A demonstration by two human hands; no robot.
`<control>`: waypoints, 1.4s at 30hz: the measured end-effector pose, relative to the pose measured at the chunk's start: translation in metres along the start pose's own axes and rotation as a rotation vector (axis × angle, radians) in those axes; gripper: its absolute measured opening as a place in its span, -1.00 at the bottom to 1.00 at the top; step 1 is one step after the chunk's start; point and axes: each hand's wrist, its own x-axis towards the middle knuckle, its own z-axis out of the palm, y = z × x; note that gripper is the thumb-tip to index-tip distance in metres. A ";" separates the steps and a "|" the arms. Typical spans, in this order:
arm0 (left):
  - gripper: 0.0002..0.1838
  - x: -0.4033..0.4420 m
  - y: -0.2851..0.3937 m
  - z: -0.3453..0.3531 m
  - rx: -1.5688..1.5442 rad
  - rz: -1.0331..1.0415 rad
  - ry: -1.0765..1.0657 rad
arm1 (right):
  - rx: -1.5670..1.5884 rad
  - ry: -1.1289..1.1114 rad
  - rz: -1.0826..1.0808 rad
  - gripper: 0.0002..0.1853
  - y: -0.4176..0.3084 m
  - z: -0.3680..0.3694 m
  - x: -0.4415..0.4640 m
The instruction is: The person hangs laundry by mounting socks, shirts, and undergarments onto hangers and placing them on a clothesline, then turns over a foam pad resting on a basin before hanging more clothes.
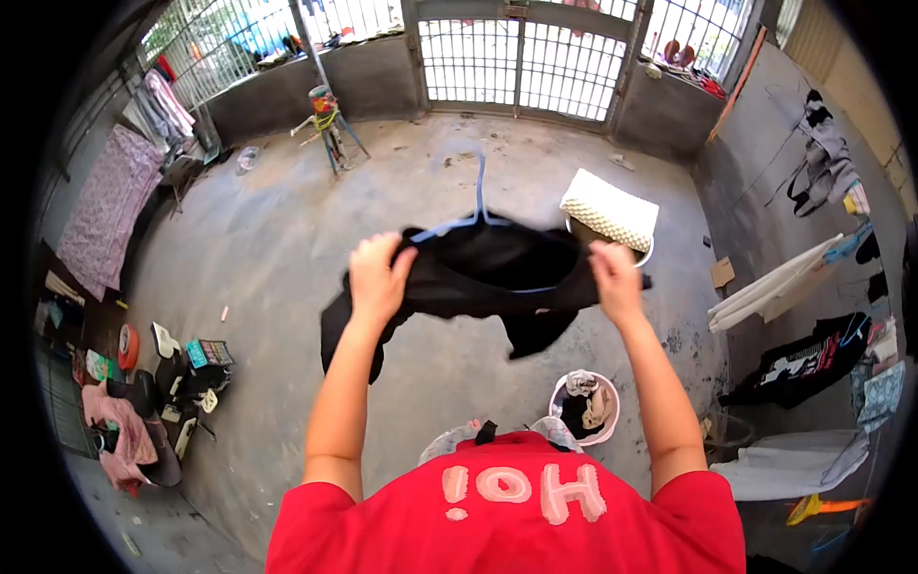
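Observation:
A black garment (478, 268) is stretched between my two hands in front of my chest, its wide opening facing up. A blue hanger (481, 187) sits inside it, with its hook standing out above the neckline. My left hand (380, 273) is closed on the garment's left edge. On the right edge, my right hand (617, 275) grips the cloth. Part of the hanger is hidden inside the fabric.
A pink-white basket (612, 435) with clothes stands below right. Beyond the garment is a container with a white textured cloth (612, 206). Clothes hang along the right wall, including a black shirt (808, 359). A scooter (158, 421) stands left, a metal stand (330, 129) farther back.

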 end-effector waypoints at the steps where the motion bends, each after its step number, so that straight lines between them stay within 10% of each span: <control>1: -0.81 -0.030 -0.033 0.038 -0.062 -0.106 -0.218 | -0.021 -0.148 0.114 -0.88 0.028 0.014 -0.020; 8: -0.90 -0.023 -0.033 0.052 -0.207 -0.045 -0.098 | 0.047 0.004 0.447 -0.79 0.045 -0.008 -0.028; 15: -0.92 0.045 0.004 0.051 -0.538 -0.024 -0.045 | -0.347 0.246 0.006 -0.74 -0.019 -0.039 0.004; 18: -0.88 0.054 0.026 0.086 -0.688 -0.110 -0.162 | -0.168 0.159 0.290 -0.83 0.033 -0.062 -0.005; 26: -0.90 0.118 0.132 0.130 -0.623 0.152 0.063 | -0.400 0.491 0.083 -0.85 0.022 -0.149 0.017; 30: -0.86 0.069 0.129 0.273 -0.606 0.111 -0.465 | -0.572 0.063 0.416 -0.86 0.141 -0.140 -0.065; 42: -0.89 0.137 0.269 0.363 -0.786 0.305 -0.739 | -0.638 0.221 0.533 -0.86 0.157 -0.240 -0.052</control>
